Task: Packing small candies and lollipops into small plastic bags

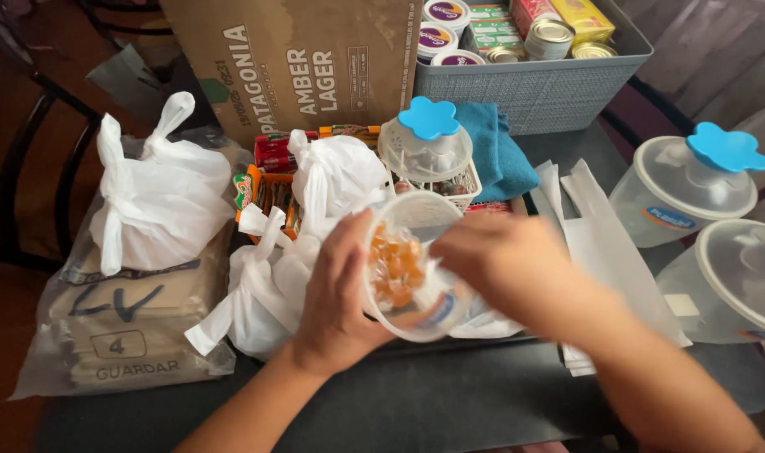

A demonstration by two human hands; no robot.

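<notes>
My left hand (pixel 336 298) grips a clear round plastic container (pixel 416 268), tilted with its mouth toward me, with orange candy-like pieces (pixel 395 268) inside. My right hand (pixel 504 264) rests at the container's right rim, fingers curled over its edge. Just behind stands a clear lid with a blue flower-shaped knob (pixel 428 117) on a small white basket (pixel 462 186). Tied white plastic bags (pixel 336 180) lie to the left of the container.
A brown cardboard box (pixel 290 63) and a grey basket (pixel 537 92) of tins and cartons stand at the back. Two lidded clear tubs (pixel 693 189) sit at right, flat white bags (pixel 605 243) beside them. A blue cloth (pixel 500 155) and wrapped brown packets (pixel 126 327) lie nearby.
</notes>
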